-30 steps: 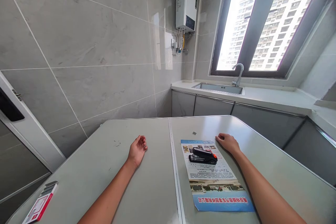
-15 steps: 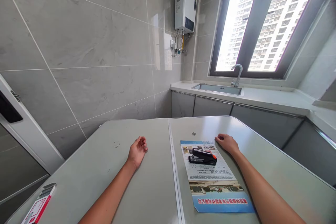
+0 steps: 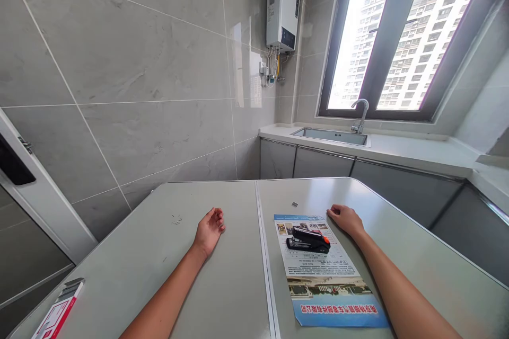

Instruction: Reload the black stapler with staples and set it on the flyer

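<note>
My left hand [image 3: 210, 230] lies on the table palm up, its fingers loosely bent and apart, holding nothing. On the right half, my right hand [image 3: 345, 218] rests with its fingers curled in and nothing visible in them. Its thumb side is close to the top right corner of a printed leaflet [image 3: 322, 270]. A black stapler [image 3: 308, 240] with an orange-red piece at one end lies across the leaflet's upper part; neither hand touches it. Just beyond the leaflet sits a small strip of staples [image 3: 295, 204].
Several loose staples [image 3: 176, 219] are scattered left of my left hand. A red and white box [image 3: 59, 311] lies at the table's near left edge. A seam [image 3: 262, 254] divides the table [image 3: 234, 286]. Behind stand a counter with a sink [image 3: 334, 136] and a wall-mounted water heater [image 3: 281, 5].
</note>
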Demonstrator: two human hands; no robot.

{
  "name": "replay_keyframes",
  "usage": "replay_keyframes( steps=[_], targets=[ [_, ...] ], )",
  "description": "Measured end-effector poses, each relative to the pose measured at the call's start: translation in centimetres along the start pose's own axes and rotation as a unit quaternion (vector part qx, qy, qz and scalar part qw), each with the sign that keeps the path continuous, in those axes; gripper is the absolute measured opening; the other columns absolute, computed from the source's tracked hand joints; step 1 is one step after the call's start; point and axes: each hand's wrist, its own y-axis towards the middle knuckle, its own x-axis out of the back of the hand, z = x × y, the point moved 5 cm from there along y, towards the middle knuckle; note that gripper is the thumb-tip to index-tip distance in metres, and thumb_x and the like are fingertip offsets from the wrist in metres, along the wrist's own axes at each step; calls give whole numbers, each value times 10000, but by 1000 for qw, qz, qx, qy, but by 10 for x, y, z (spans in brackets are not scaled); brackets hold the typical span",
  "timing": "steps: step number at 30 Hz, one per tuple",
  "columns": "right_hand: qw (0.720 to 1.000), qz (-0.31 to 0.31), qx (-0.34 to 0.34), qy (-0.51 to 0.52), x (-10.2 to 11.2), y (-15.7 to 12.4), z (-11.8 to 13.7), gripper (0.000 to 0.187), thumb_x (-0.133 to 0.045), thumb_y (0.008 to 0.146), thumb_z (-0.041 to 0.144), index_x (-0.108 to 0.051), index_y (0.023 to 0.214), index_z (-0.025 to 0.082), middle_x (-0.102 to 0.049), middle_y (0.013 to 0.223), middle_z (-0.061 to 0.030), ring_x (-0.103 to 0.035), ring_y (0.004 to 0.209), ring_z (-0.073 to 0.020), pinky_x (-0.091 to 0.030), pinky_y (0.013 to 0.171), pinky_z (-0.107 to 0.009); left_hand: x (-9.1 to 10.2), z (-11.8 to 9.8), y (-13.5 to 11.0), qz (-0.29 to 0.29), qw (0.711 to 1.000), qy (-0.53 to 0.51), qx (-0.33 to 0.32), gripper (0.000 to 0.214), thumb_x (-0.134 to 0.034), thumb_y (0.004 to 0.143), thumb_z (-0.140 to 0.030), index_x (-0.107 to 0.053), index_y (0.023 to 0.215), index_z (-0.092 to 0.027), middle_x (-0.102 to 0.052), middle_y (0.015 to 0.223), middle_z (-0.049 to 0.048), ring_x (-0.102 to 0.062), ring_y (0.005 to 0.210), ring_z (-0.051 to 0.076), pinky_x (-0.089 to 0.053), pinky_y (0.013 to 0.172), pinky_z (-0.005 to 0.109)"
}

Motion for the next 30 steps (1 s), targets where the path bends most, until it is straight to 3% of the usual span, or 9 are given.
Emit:
replay_keyframes(
  steps=[6,9,12,16,19,25,30],
  targets=[
    [993,-4,91,72,10,-10,33,583,-413,893,727,-622,719,212,-638,686,-49,-557,715,-224,-437,720,-337,1,1,0,1,1000,12,-3,226,-778,810,-351,-685,867,-152,-614,794,17,-538,616,103,-416,554,251],
    [969,95,154,166,11,-23,60,663,-441,872,814,-657,795,191,-650,754,-56,-568,750,-223,-455,703,-328,2,2,1,3,1000,5,1,229,-789,801,-345,-686,867,-152,-612,798,11,-537,621,98,-416,551,248],
    [924,223,201,238,11,-39,85,667,-524,847,813,-683,889,166,-660,862,-77,-588,818,-229,-476,723,-326,3,2,2,5,1000,-4,2,216,-789,804,-335,-688,863,-153,-613,799,15,-534,620,100,-414,543,247],
    [865,339,253,270,12,-55,107,718,-624,766,824,-705,994,148,-662,979,-90,-579,850,-218,-477,772,-329,2,2,2,10,1000,-11,5,200,-786,813,-320,-694,864,-151,-612,803,22,-532,627,105,-413,539,249],
    [841,397,275,244,8,-64,115,785,-677,704,823,-707,1108,150,-668,1039,-88,-580,873,-222,-476,804,-333,2,3,2,11,1000,-11,9,208,-790,812,-325,-692,864,-149,-604,806,13,-525,626,96,-410,536,246],
    [843,431,278,160,7,-73,118,761,-767,723,622,-650,1354,213,-652,1278,-89,-609,1079,-289,-486,957,-375,3,4,4,12,1000,-5,6,214,-791,807,-331,-690,863,-151,-598,805,18,-522,628,102,-407,534,245],
    [839,423,310,145,0,-78,127,705,-766,777,498,-627,1417,237,-612,1413,-94,-560,1284,-336,-421,1117,-434,3,4,3,14,1000,-5,11,217,-785,812,-330,-683,865,-146,-590,803,17,-521,628,102,-412,535,246]
  ],
)
